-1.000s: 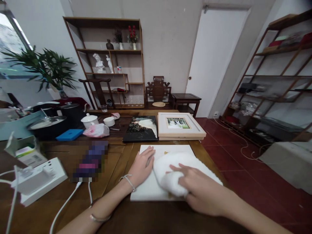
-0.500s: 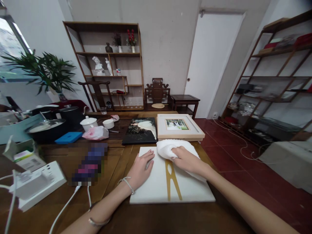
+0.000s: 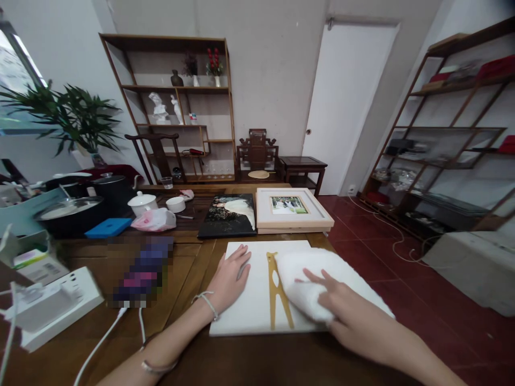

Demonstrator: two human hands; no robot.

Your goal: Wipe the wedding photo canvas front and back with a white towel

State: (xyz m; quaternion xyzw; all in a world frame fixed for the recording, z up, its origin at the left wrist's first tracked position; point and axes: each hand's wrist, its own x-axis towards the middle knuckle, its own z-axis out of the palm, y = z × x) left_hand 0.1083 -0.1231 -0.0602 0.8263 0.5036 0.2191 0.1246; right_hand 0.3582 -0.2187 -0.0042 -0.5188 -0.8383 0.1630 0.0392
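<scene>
In the head camera view, a white canvas board (image 3: pixel 250 308) lies flat on a wooden table (image 3: pixel 193 356), directly in front of the person. A thin gold figure (image 3: pixel 275 300), shaped somewhat like a clothes peg, runs down the middle of the board.

The left hand (image 3: pixel 231 277) lies on the left edge of the board, palm down, with the fingers stretched out and slightly apart. It grips nothing. A thin bracelet (image 3: pixel 207 301) is on this wrist.

The right hand (image 3: pixel 341 306) is over the right half of the board and rests on a white cloth (image 3: pixel 303 271). Its fingers are stretched flat on top of the cloth and press it onto the board; they are not curled around it. The cloth is bunched under the hand and covers the right part of the board, just beside the gold figure.

Just behind the board, at its far right corner, lies a framed photo (image 3: pixel 292 212) in a pale wooden frame. A dark picture (image 3: pixel 229 214) lies beside it, behind the far left corner of the board.

Farther to the left of the board are a pink plastic bag (image 3: pixel 155 219), a white lidded cup (image 3: pixel 141 202), a small white bowl (image 3: pixel 176 203) and a blue box (image 3: pixel 105 227).

Well to the left of the board, near the table edge, a white power strip (image 3: pixel 52 305) lies with a white cable (image 3: pixel 100 343) close to it.
</scene>
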